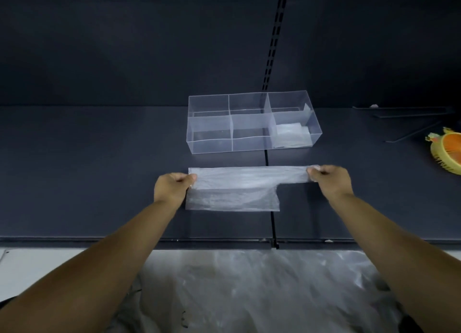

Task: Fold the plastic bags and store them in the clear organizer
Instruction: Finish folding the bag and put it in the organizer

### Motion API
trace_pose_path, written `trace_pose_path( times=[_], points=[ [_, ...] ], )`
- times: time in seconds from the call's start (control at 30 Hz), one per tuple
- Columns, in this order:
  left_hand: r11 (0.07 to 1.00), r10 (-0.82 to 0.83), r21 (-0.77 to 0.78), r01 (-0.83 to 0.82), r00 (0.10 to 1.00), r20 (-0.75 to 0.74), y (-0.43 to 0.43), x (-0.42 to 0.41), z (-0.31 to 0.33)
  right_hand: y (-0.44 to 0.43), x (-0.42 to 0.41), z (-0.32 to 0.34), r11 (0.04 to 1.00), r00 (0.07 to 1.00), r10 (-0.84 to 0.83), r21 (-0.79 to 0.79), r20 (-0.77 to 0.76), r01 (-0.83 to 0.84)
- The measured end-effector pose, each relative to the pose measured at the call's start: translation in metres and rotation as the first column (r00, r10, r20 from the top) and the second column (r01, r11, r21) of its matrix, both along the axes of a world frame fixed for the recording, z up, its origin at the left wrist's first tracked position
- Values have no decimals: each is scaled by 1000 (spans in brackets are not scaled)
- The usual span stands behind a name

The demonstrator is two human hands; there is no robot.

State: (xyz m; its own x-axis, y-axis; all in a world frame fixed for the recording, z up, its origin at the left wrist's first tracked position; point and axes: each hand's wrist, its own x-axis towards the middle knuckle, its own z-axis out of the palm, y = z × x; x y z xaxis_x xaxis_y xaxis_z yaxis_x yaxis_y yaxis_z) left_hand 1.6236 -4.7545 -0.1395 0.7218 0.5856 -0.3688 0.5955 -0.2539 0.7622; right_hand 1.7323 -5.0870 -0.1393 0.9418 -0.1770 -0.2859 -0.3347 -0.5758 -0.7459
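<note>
Plastic bag (234, 190): stretched sideways between my hands, just in front of the organizer (212, 143) but not touching it. My left hand (172, 189) pinches the bag's left end, fingers curled round the film. My right hand (329, 180) pinches the narrow right end, likely the handle end, fingers also curled in. The far edge is pulled taut. The wider part lies toward me on the shelf (99, 170). I can't tell if the taut strip is lifted or flat.

Handling, my guess: very light, thin, limp and slippery film. It won't hold a crease unless pressed, and it drifts with any air. It's best held at the ends or corners under tension, then flattened with the palm after each fold. Tear risk is low, but the handle end could stretch.

The near right compartment of the organizer already holds a folded bag (291, 135). The other five look bare.

Room: there is open shelf left of my left hand and some to the right. A seam (273, 223) runs under the bag and could snag the film. The front lip (149, 240) is close to me, with a pile of bags (249, 287) below it. An orange and yellow thing (449, 153) sits far right, well apart.
</note>
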Motion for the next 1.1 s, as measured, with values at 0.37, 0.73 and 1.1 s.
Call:
trace_pose_path(
  times=[0.37,0.73,1.1],
  points=[
    [636,-454,744,206,879,145,-39,-7,-3,11,3,-10,968,998,22,-251,53,-8],
    [452,-633,664,595,739,-232,-65,-23,-36,132,-74,4,777,751,601,-419,275,-469],
    [462,-480,670,580,800,-361,-30,-44,-44,78,-54,-39,529,786,604,-672,-131,-519]
  ],
)
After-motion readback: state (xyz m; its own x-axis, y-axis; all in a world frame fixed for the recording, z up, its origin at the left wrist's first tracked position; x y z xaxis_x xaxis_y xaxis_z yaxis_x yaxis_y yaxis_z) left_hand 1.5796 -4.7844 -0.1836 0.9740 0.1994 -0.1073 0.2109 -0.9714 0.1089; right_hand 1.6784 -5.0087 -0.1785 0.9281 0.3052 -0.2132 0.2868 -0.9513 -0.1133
